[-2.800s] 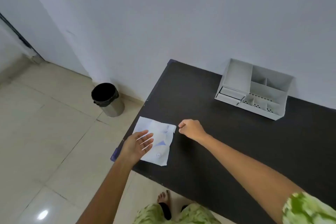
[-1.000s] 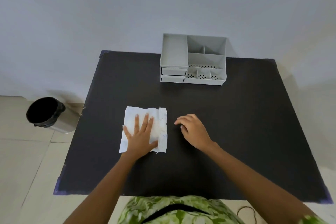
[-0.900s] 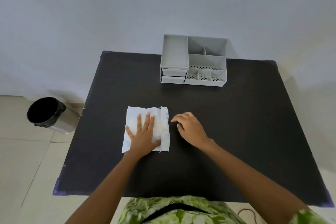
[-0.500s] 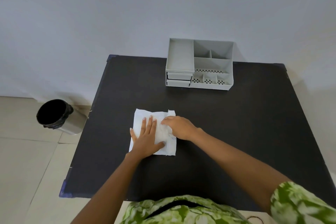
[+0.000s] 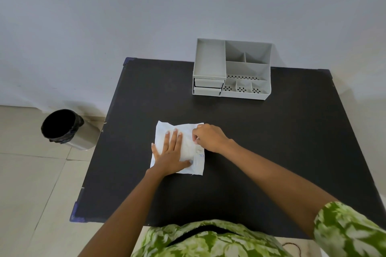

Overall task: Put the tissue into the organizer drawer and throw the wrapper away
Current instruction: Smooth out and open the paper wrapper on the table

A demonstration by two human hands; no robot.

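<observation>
A white wrapped tissue pack (image 5: 189, 148) lies flat near the middle-left of the black table (image 5: 271, 142). My left hand (image 5: 170, 155) presses flat on the pack with fingers spread. My right hand (image 5: 208, 136) rests on the pack's upper right edge, its fingertips curled and pinching the wrapper there. The grey organizer (image 5: 231, 69) stands at the table's far edge against the wall, with two small shut drawers (image 5: 207, 86) at its lower left front. A steel waste bin (image 5: 66, 129) with a black liner stands on the floor left of the table.
A pale wall runs directly behind the table and the organizer. Beige floor tiles lie to the left around the bin. The table's near edge is just in front of my green patterned clothing.
My right hand has moved left from the bare table onto the pack's right edge and closed its fingertips on the wrapper. My left hand has stayed pressed on the pack.
</observation>
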